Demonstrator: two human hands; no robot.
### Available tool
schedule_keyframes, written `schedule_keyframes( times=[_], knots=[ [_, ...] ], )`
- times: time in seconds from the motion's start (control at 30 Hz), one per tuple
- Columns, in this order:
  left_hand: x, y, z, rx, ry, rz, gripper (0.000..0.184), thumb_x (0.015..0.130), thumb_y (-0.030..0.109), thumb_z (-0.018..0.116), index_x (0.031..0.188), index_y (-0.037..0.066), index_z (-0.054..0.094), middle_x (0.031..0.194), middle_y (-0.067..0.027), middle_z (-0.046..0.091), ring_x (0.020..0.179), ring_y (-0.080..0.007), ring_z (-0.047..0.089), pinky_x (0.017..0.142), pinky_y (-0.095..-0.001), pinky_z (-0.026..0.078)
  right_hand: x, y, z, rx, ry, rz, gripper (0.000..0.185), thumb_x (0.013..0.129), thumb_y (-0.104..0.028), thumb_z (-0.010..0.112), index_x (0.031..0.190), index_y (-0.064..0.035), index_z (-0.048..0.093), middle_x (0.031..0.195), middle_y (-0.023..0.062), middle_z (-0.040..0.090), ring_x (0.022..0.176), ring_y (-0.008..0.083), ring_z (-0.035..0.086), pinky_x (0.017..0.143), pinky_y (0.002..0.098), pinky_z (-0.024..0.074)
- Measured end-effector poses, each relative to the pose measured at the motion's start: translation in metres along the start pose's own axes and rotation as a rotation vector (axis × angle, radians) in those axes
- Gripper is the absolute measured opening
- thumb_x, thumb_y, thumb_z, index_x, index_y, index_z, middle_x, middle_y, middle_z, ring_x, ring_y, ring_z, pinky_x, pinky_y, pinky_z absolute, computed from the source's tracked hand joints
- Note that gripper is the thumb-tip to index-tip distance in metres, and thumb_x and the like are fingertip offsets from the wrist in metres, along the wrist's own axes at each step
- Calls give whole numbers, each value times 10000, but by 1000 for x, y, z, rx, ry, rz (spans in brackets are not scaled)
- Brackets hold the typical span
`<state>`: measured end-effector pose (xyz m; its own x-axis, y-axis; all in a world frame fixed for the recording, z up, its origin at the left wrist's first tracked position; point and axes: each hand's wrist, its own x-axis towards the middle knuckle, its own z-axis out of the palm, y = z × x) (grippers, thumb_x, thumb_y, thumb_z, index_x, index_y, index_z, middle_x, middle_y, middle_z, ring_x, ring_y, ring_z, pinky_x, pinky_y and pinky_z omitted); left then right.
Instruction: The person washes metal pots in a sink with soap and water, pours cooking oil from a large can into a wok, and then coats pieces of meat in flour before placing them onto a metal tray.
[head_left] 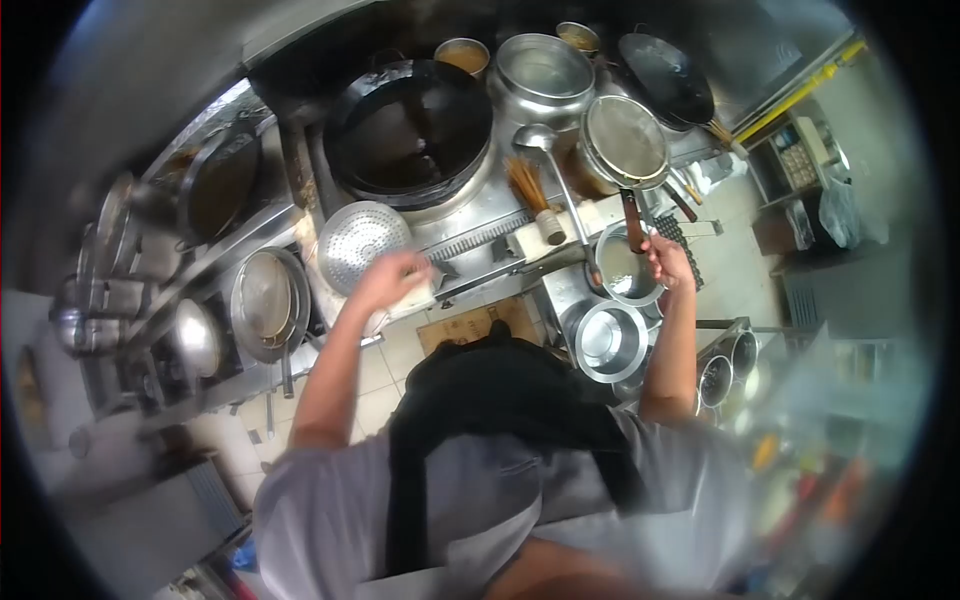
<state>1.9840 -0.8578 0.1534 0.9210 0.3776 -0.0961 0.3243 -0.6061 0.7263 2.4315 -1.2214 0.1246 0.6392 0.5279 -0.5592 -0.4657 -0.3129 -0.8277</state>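
My left hand [393,281] is over the counter edge, beside the lower right rim of a perforated skimmer [355,240]. Its fingers look curled but are smeared by motion, and I cannot tell whether they hold anything. A white cloth [415,298] lies just below that hand. My right hand [668,262] is closed at the brown handle [631,215] of a fine mesh strainer [627,135]. The strainer's round mesh sits over a container at the back right. Under the right hand stands a metal pot [622,268] with some liquid in it.
A large black wok [408,130] sits on the stove, with a ladle [548,150] and a bamboo brush [535,200] to its right. Behind stands a steel pot [545,68]. A steel bowl [610,340] is near my right forearm. Strainers [265,295] hang at left.
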Motion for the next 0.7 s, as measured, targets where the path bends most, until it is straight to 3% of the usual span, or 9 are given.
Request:
schedule_keyframes(
  times=[0.07,0.13,0.23,0.3,0.33,0.37,0.43,0.47,0.7],
  knots=[
    [63,-1,9,185,416,77,348,911,270,656,1181,51,660,1248,-159,625,1141,-358,595,988,-426,472,-5,-6,1,-105,18,32,452,1011,-425,553,777,-41,597,534,-9,494,336,90,413,302,244,330],
    [118,-11,22,462,660,169,308,913,232,648,1118,3,666,1195,-199,640,1116,-361,608,961,-437,489,-15,-12,0,-177,47,71,491,1002,-467,553,745,-51,592,529,-7,496,338,96,428,305,253,335],
    [160,-16,39,423,398,-147,237,919,185,625,1026,-16,689,1094,-225,655,1057,-357,624,914,-454,505,-10,-22,-4,-436,74,136,584,975,-562,543,723,-39,601,547,20,539,357,121,483,326,272,380],
    [168,-24,53,446,452,-124,208,919,165,614,981,-13,701,1045,-223,657,1020,-358,630,891,-460,509,-9,-23,-4,-585,132,82,655,959,-616,526,723,-10,614,582,55,584,406,130,549,364,265,443],
    [170,-29,58,463,506,-102,192,919,146,602,936,-10,712,997,-221,660,983,-358,635,869,-465,513,2,-16,-17,-709,195,45,681,942,-620,545,828,39,671,698,155,679,590,237,684,550,349,561],
    [172,-35,62,473,499,-100,192,919,146,602,936,-10,712,997,-221,660,983,-358,635,869,-465,513,5,-10,-23,-697,193,49,681,942,-620,545,828,39,671,698,155,679,590,237,684,550,349,561],
    [174,-39,65,458,550,-113,186,913,125,595,900,-6,727,963,-211,657,946,-371,634,860,-471,511,-17,-19,-23,-1146,627,-230,646,921,-601,583,962,31,710,875,226,724,855,347,721,785,419,562],
    [176,-39,64,462,548,-107,186,913,125,595,900,-6,727,963,-211,657,946,-371,634,860,-471,511,-33,-27,-16,-972,662,-160,600,904,-582,606,1057,-14,721,1009,249,710,1028,397,676,920,446,504],
    [177,-47,63,424,593,-10,155,859,101,616,829,4,734,878,-214,658,894,-382,647,817,-479,517,-106,-19,22,-849,821,-477,502,897,-509,659,987,-20,729,895,206,723,863,368,710,780,427,547]
  ],
)
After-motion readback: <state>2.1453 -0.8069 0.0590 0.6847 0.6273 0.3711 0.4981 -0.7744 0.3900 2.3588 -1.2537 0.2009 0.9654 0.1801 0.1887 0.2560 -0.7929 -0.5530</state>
